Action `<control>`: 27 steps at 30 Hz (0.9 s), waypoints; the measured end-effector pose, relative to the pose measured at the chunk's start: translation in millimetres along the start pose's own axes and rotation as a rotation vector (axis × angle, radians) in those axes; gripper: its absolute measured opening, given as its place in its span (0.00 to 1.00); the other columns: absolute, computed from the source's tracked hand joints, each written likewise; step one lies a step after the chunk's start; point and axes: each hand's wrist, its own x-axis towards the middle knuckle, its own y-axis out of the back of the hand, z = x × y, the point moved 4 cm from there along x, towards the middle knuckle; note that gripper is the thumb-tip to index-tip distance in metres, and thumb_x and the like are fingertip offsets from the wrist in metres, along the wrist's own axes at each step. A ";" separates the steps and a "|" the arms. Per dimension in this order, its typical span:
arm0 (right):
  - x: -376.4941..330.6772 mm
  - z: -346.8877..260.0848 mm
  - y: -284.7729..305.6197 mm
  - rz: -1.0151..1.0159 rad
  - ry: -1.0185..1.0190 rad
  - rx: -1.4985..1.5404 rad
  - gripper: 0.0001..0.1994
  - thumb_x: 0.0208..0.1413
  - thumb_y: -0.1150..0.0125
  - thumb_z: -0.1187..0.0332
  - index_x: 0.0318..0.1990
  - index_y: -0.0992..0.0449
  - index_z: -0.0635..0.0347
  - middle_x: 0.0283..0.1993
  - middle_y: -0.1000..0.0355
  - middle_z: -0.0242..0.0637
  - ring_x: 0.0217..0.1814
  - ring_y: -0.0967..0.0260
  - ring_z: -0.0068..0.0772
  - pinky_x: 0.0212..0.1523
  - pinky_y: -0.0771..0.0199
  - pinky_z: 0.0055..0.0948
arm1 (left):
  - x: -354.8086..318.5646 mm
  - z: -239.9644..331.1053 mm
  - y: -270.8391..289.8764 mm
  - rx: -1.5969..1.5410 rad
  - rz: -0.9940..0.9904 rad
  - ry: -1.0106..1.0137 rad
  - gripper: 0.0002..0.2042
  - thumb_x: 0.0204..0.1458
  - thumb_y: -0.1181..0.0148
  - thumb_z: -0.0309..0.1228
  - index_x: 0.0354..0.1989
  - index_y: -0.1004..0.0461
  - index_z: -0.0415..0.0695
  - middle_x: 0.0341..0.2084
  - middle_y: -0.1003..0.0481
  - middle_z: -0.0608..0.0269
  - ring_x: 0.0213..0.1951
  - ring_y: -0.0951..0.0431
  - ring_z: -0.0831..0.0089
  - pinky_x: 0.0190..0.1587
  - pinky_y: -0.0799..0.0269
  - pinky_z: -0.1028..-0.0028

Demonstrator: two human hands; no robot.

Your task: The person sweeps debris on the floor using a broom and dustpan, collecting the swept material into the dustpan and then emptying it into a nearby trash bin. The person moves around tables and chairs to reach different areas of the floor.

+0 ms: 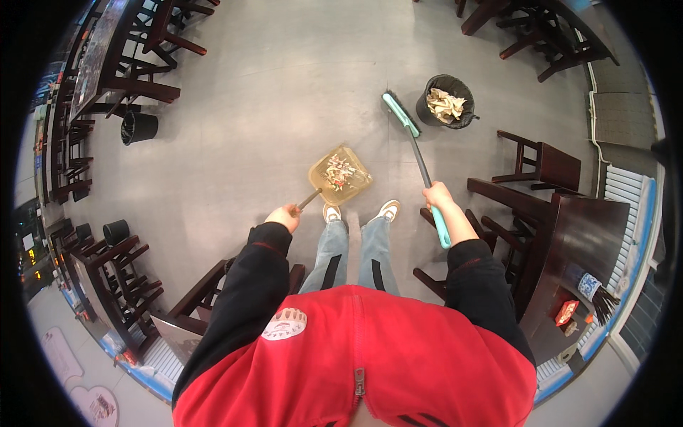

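— holding what, then?
— my left hand [284,215] gripped the dustpan [340,175], already full of scraps, by my feet; my right hand [437,195] clenched the broom [416,146]. emptying into the bin [446,101] remained.

Ahead of me the grey floor [284,92] lies open, hemmed by dark wooden chairs [541,164] at my right, stools [121,277] at my left, and a black waste bin [447,101] beyond my broom [413,142].

teal broom [416,146], translucent amber dustpan [341,175], black bin [446,102]
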 end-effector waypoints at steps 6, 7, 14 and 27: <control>17.1 -2.7 -52.1 -0.016 -0.086 -0.214 0.09 0.38 0.48 0.69 0.25 0.26 0.66 0.21 0.29 0.45 0.28 0.29 0.38 0.33 0.32 0.31 | -22.9 -84.9 3.2 -0.253 0.053 0.076 0.10 0.42 0.52 0.29 0.33 0.31 0.41 0.24 0.27 0.58 0.28 0.27 0.72 0.34 0.35 0.77; 14.4 -4.2 -64.5 0.004 -0.019 -0.258 0.08 0.38 0.49 0.70 0.22 0.26 0.65 0.21 0.29 0.44 0.29 0.29 0.38 0.33 0.32 0.31 | -24.9 -95.8 3.0 -0.276 0.064 0.082 0.09 0.42 0.52 0.29 0.32 0.31 0.41 0.23 0.28 0.58 0.27 0.27 0.73 0.33 0.35 0.77; -47.4 -18.6 -184.9 -0.240 -0.001 -0.232 0.10 0.45 0.53 0.70 0.28 0.29 0.70 0.19 0.30 0.44 0.19 0.30 0.34 0.23 0.30 0.31 | 6.9 -116.8 0.3 0.017 0.072 0.210 0.14 0.44 0.53 0.38 0.34 0.29 0.44 0.28 0.28 0.52 0.34 0.28 0.59 0.37 0.34 0.68; -116.5 -31.7 -126.4 -0.299 0.108 0.045 0.14 0.40 0.52 0.72 0.37 0.34 0.68 0.14 0.38 0.35 0.09 0.41 0.25 0.11 0.39 0.26 | 5.4 -146.0 4.5 -0.117 0.069 0.216 0.12 0.44 0.51 0.37 0.33 0.29 0.45 0.27 0.27 0.55 0.33 0.27 0.65 0.36 0.34 0.71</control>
